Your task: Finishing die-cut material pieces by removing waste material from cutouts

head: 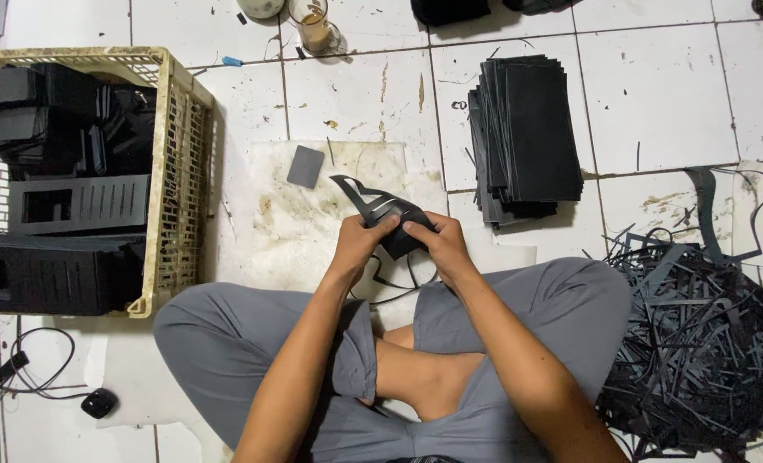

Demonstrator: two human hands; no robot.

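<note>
I sit cross-legged on a white tiled floor, and both hands grip one black die-cut sheet [380, 208] in front of my knees. My left hand [360, 242] pinches its near left edge. My right hand [437, 243] holds its right side, thumb on top. Thin black strips hang loose from the sheet, some curling up past my fingers and some drooping toward my lap. A small grey rectangular pad [305, 166] lies on a worn white board [287, 214] just beyond my hands.
A cream plastic crate [176, 171] at my left holds several black cut pieces. A stack of black sheets [523, 137] lies ahead to the right. A tangle of black offcut strips [699, 334] fills the right. A glass [315, 26] stands far ahead; cables [30, 369] lie at lower left.
</note>
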